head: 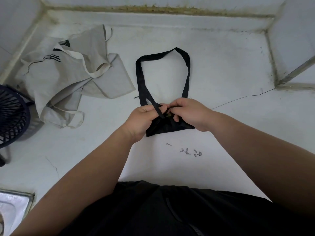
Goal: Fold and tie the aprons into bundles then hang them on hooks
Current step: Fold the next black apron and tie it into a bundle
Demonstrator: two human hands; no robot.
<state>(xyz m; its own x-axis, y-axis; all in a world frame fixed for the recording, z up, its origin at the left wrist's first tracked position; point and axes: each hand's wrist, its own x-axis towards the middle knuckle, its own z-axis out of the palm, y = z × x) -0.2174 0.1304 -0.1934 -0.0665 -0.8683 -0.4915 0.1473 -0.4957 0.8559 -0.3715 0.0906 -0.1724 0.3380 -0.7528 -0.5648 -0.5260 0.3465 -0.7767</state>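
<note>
Near the middle of the white countertop (221, 65), the left hand (141, 120) and right hand (190, 113) are both closed on the thin tie strap of a folded black fabric apron (168, 126), its neck loop (141, 79) lying flat toward the back edge. To knot well, I'd cinch tightly against the bundle, leaving the loop free for hanging; the crumpled beige printed apron (68, 79) waits near the left edge

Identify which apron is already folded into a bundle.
The black apron, held between the left hand and right hand as they work its strap. The beige apron lies crumpled and untouched.
</note>
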